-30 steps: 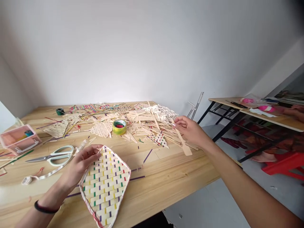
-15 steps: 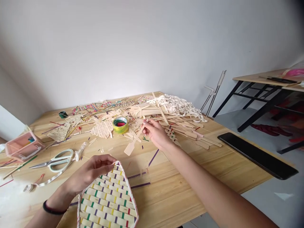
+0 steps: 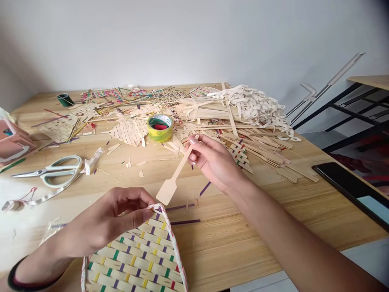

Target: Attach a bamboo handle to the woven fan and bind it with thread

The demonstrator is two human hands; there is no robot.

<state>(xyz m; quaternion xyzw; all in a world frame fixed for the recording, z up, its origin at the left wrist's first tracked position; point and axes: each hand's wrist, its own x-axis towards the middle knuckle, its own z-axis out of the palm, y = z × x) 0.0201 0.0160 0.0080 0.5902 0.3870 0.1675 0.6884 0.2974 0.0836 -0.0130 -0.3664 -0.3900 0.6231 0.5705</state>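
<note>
Here's the woven panel (image 3: pixel 136 259), pale strips flecked purple, green, yellow and red, its cord-bound corner pointing toward the table's (image 3: pixel 219 243) far edge! And the flat wooden paddle (image 3: pixel 168 188), slanting above the tabletop, broad end down, just beside that corner.

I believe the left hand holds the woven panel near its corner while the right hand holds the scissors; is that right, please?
Not quite: in the head view, the right hand holds a flat wooden stick, not the scissors; the left hand does hold the woven panel near its corner.

Craft workroom: scissors (image 3: pixel 45 172), woven panel (image 3: pixel 136 259)
</note>
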